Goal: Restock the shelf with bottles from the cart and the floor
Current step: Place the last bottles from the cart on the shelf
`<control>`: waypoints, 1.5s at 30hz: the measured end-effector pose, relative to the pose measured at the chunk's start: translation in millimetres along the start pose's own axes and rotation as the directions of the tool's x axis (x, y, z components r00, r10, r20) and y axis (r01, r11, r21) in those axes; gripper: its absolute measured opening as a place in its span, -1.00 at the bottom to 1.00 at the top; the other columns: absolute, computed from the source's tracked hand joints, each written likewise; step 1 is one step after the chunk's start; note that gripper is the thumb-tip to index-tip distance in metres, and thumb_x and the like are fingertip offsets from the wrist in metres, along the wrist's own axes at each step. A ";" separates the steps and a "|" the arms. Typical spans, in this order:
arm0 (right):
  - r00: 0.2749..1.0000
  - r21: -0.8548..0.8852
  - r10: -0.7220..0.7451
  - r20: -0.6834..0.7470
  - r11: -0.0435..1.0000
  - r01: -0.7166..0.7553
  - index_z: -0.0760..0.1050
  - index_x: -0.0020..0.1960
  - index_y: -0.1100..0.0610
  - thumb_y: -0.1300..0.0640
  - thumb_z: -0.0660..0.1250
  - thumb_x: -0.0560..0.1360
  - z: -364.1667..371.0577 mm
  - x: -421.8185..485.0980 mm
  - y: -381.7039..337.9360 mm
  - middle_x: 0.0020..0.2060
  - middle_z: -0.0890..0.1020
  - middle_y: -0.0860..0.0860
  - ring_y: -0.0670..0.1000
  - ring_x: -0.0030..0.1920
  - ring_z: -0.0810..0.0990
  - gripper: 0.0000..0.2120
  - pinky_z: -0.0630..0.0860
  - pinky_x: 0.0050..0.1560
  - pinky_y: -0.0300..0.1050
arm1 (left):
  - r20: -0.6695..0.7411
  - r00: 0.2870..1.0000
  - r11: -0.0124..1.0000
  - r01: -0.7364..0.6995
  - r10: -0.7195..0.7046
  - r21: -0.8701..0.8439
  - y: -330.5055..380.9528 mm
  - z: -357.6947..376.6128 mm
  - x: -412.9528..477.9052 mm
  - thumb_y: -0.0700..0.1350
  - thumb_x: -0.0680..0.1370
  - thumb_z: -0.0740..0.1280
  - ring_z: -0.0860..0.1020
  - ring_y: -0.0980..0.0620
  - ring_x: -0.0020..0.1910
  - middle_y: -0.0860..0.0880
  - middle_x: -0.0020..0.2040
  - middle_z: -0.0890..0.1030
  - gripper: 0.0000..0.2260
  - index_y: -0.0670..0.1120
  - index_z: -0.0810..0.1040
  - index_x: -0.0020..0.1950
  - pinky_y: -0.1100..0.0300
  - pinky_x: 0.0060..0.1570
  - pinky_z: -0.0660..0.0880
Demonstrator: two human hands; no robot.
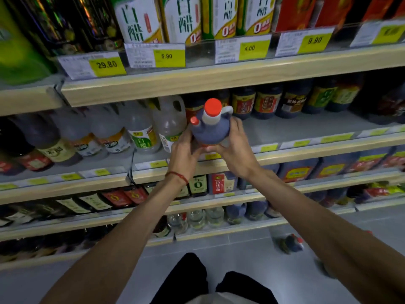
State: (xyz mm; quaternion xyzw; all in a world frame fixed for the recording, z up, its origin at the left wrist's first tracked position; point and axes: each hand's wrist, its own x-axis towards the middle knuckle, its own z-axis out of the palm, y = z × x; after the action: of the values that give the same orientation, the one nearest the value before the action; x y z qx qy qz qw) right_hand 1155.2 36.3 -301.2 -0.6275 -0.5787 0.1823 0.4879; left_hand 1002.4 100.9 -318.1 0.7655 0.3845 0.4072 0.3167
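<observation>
Hands: left hand (185, 148) and right hand (233, 142) both clasp the dark bottle (211, 130) low on its sides, over the shelf (302, 128) lip.
Doing it well: probably best slid upright into the bare gap, label forward.
Materials: smooth plastic jug, moulded handle, red screw caps; matte grey shelf board.

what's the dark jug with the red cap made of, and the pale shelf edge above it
Dark jug with red screw cap, gripped by the left hand and right hand: likely moulded plastic, semi-matte; its hollow loop handle looks translucent white, so the darkness is probably the liquid.
Pale shelf edge strip: matte wood-look finish with faint grain streaks; solid wood or laminate, cannot tell.
</observation>
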 end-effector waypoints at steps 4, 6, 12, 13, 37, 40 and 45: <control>0.995 0.029 -0.060 -0.078 0.998 0.062 0.24 0.53 0.31 0.26 0.57 0.43 16.3 17.5 22.4 0.36 0.40 0.18 -0.21 0.27 0.37 -0.21 0.29 0.24 -0.54 | -0.054 0.997 0.997 -0.052 0.055 0.051 -20.1 7.0 17.1 -0.29 0.52 0.47 0.58 0.10 0.16 -0.09 0.19 0.65 -0.64 -0.25 0.52 0.29 0.55 0.04 0.41; 0.992 0.030 -0.072 -0.102 0.997 0.075 0.29 0.51 0.32 0.23 0.60 0.40 23.1 24.1 35.1 0.33 0.43 0.13 -0.15 0.28 0.40 -0.21 0.31 0.26 -0.51 | -0.046 0.995 0.995 -0.081 0.084 0.053 -28.8 10.4 22.0 -0.30 0.52 0.48 0.53 0.20 0.16 -0.10 0.22 0.64 -0.59 -0.25 0.50 0.35 0.55 0.08 0.42; 0.993 0.099 -0.009 -0.114 0.995 0.021 0.38 0.45 0.24 0.20 0.65 0.34 41.6 36.4 61.0 0.28 0.49 0.06 -0.26 0.28 0.50 -0.23 0.46 0.31 -0.32 | 0.026 0.999 0.997 -0.040 0.038 0.071 -53.1 18.6 31.6 -0.31 0.53 0.45 0.52 -0.12 0.40 -0.17 0.39 0.57 -0.42 -0.22 0.36 0.53 -0.08 0.38 0.47; 0.994 0.110 0.000 -0.108 0.994 0.012 0.40 0.44 0.23 0.20 0.65 0.33 44.2 37.6 63.8 0.28 0.51 0.05 -0.29 0.28 0.50 -0.24 0.46 0.31 -0.33 | 0.034 0.999 0.996 -0.030 0.028 0.082 -56.6 19.0 31.4 -0.31 0.54 0.44 0.51 -0.12 0.40 -0.17 0.40 0.56 -0.41 -0.22 0.34 0.55 -0.08 0.38 0.46; 0.977 -0.169 0.206 0.052 0.966 -0.195 0.56 0.35 0.18 0.26 0.38 0.60 45.1 -8.6 -4.9 0.24 0.66 0.10 0.10 0.24 0.61 -0.68 0.51 0.30 -0.07 | -0.171 0.916 0.931 0.360 -0.364 -0.055 -37.5 -27.0 -22.1 -0.39 0.55 0.35 0.59 0.02 0.23 0.06 0.21 0.59 -0.57 -0.14 0.51 0.40 0.22 0.27 0.49; 0.977 -0.187 0.188 0.101 0.968 -0.167 0.54 0.36 0.16 0.25 0.37 0.60 55.6 -9.4 -9.8 0.25 0.64 0.08 0.07 0.26 0.59 -0.67 0.43 0.27 -0.20 | -0.230 0.898 0.927 0.365 -0.376 -0.088 -40.9 -33.3 -21.4 -0.40 0.54 0.36 0.56 0.05 0.26 0.01 0.27 0.58 -0.50 -0.13 0.45 0.46 0.26 0.30 0.47; 0.983 -0.147 0.161 0.085 0.978 -0.147 0.46 0.46 0.20 0.27 0.35 0.60 77.8 4.3 -2.7 0.35 0.60 0.09 0.08 0.36 0.56 -0.57 0.46 0.42 -0.04 | -0.250 0.919 0.952 0.303 -0.306 -0.050 -56.3 -40.2 -5.6 -0.29 0.55 0.43 0.58 -0.01 0.28 -0.11 0.31 0.59 -0.54 -0.16 0.47 0.44 0.11 0.32 0.52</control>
State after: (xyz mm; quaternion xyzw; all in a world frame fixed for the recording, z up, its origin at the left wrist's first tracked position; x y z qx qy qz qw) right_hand 1093.2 71.0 -333.0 -0.6937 -0.5625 0.2085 0.3986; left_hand 946.8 131.4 -346.4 0.6362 0.5342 0.4497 0.3281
